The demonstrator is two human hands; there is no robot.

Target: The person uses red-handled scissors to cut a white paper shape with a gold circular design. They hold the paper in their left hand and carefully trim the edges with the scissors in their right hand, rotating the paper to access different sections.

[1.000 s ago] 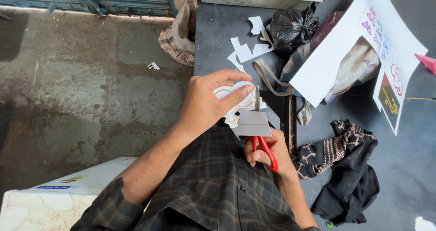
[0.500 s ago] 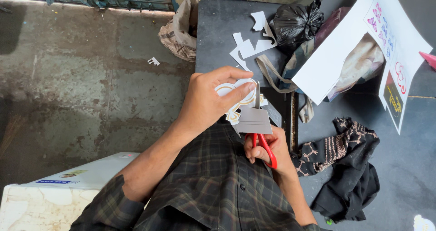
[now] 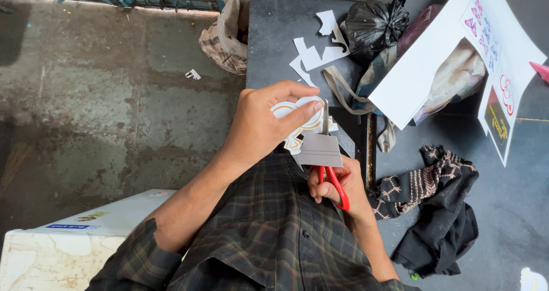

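Two hands work over the person's lap in the head view; the left hand pinches a white paper cutout with gold outlines between thumb and fingers; the right hand grips red-handled scissors, blades narrowly parted around the paper's edge; paper scraps lie on the dark table, near a black plastic bag.

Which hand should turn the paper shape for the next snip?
Probably the left hand: it already pinches the paper cutout by its edge. The right hand is busy in the red-handled scissors.
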